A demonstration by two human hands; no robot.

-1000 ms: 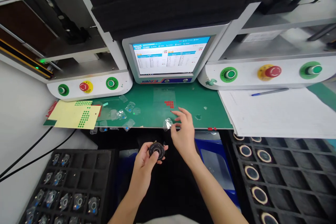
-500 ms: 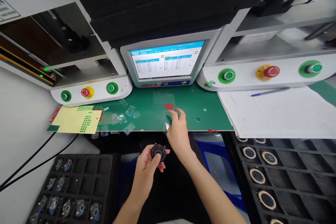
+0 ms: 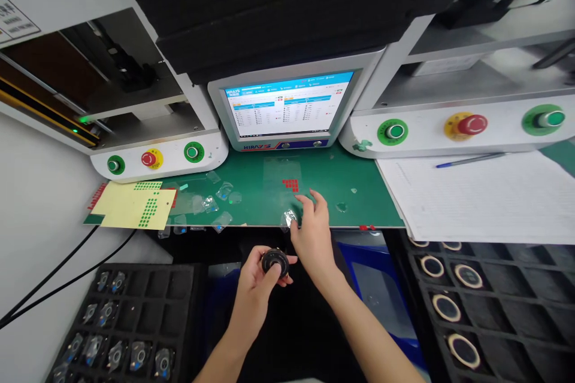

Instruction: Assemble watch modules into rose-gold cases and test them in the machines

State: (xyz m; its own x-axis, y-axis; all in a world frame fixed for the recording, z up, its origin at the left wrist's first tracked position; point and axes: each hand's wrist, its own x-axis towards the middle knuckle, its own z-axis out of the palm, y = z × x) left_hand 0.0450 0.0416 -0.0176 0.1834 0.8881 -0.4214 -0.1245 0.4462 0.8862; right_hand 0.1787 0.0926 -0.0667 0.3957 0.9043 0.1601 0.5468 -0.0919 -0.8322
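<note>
My left hand (image 3: 256, 287) holds a small black round part (image 3: 275, 261) below the counter's near edge, fingers curled around its rim, thumb across the top. Part faces up toward me; no clear long axis, it is a disc.

My right hand (image 3: 314, 236) reaches forward over the green counter (image 3: 359, 191). Fingers loosely spread, tips down near a scrap of clear film (image 3: 288, 218) lying right at the counter edge. Thumb and forefinger sit just beside the film; I cannot tell whether they pinch it yet. The film lies ahead of and slightly above the disc in view, just left of my right fingertips, so the right hand is the nearer one.

Just beyond the fingertips: a small block of red dots (image 3: 290, 184) stuck on the counter. More clear film scraps (image 3: 215, 203) lie well to the left, then a yellow sheet with green dots (image 3: 135, 206).

Either side below: black tray with bagged parts (image 3: 112, 329) at left, black tray with ringed parts (image 3: 471, 293) at right. Monitor (image 3: 285, 108) stands behind. Nothing lies between the right fingers and the film.
</note>
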